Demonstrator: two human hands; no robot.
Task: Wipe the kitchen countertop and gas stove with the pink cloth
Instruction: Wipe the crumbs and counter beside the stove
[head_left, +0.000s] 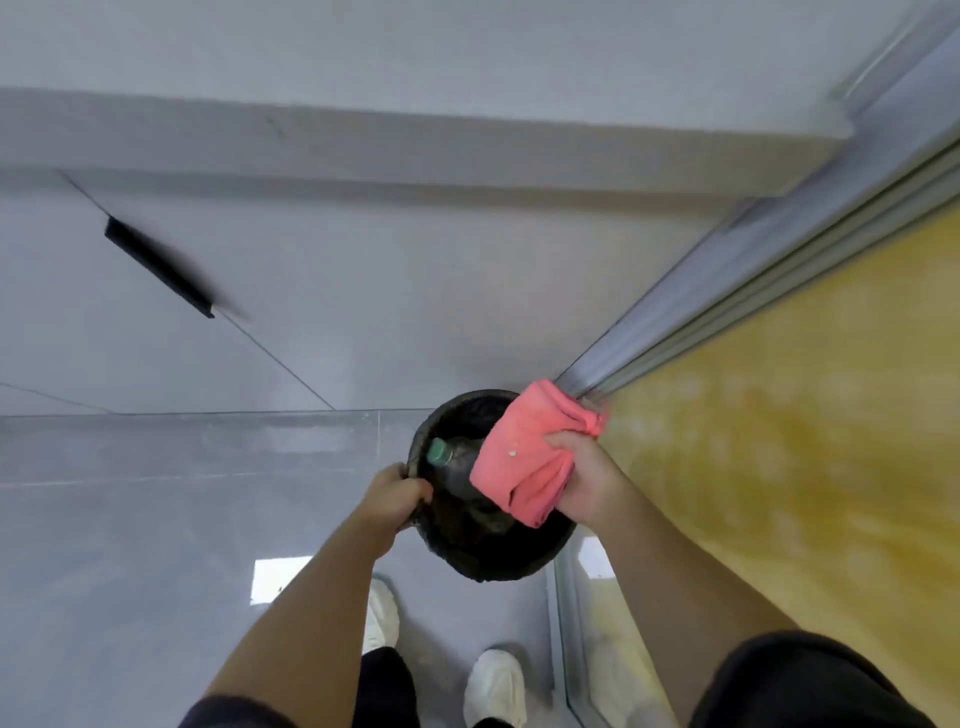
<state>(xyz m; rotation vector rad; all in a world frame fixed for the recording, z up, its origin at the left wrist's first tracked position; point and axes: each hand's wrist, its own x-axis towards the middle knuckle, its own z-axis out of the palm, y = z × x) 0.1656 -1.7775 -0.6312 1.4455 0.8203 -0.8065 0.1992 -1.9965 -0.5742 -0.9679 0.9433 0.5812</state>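
Note:
The pink cloth (524, 457) is bunched in my right hand (584, 480), held over the mouth of a round black bin (483, 551) on the floor. A small pale crumb clings to the cloth. My left hand (395, 496) grips the bin's left rim. Inside the bin lies a dark bottle with a green cap (441, 451) among dark rubbish. The countertop edge (415, 150) runs across the top of the view; the gas stove is not visible.
Grey cabinet fronts below the counter carry a black handle (158, 265). A sliding-door track (753, 291) runs diagonally at the right, with a yellow floor (805, 441) beyond it. My white shoes (493, 686) stand on the grey tiled floor.

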